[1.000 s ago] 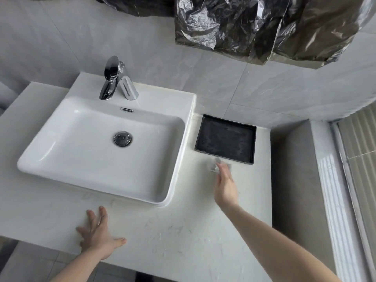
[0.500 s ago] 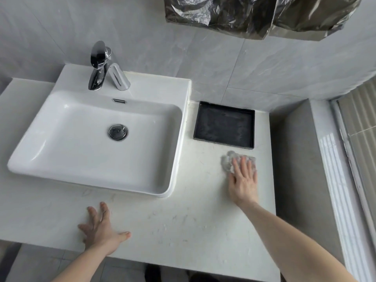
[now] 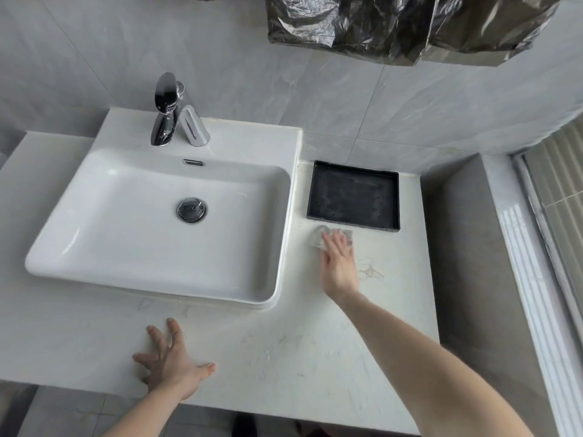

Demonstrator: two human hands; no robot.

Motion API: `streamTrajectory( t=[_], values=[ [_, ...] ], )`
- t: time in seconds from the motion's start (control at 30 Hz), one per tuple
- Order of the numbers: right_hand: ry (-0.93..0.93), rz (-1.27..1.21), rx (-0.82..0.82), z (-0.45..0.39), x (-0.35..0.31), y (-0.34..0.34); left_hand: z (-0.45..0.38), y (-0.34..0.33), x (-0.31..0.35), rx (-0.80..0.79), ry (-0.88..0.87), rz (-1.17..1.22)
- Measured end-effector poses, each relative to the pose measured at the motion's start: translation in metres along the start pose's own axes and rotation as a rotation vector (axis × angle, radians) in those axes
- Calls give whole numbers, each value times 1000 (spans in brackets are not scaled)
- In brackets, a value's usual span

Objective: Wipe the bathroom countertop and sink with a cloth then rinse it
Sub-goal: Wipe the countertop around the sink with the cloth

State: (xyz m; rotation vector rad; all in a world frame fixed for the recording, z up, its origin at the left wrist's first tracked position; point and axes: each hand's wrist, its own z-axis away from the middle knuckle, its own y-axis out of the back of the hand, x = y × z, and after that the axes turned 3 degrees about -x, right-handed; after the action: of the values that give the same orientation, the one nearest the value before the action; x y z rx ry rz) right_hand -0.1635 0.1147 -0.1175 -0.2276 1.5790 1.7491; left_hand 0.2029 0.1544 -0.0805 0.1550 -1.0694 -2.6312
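No text, label, brand, number or sign can be read anywhere in the view. The faucet (image 3: pixel 167 111) carries a small dark marking on its chrome body, but it is too small and blurred to make out.

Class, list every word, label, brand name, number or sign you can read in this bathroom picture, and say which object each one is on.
None can be read.
Tap: a faint dark mark on the chrome body, too small and blurred to tell whether it is writing.
Sink, black tray, cloth, countertop and the plastic sheeting above: no text shows.
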Motion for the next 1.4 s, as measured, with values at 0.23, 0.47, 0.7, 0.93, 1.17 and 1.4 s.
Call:
streamTrajectory(
  t=[0.23, 0.47, 0.7, 0.93, 1.17, 1.4],
  values=[
    [146, 285, -190, -10, -30, -28, -4, -2, -2, 7, -13, -14],
    [-59, 256, 24, 25, 73, 21, -4, -2, -3, -1, -19, -9],
    [-321, 140, 181, 49, 129, 73, 0, -1, 0, -5, -19, -4],
    [-70, -135, 142, 47, 18, 13, 5, 3, 3, -6, -12, -8],
    [161, 140, -125, 67, -36, -59, 3, 2, 2, -12, -14, -5],
    [-9, 216, 39, 82, 58, -6, 0, 1, 0, -24, -22, -12]
  ],
)
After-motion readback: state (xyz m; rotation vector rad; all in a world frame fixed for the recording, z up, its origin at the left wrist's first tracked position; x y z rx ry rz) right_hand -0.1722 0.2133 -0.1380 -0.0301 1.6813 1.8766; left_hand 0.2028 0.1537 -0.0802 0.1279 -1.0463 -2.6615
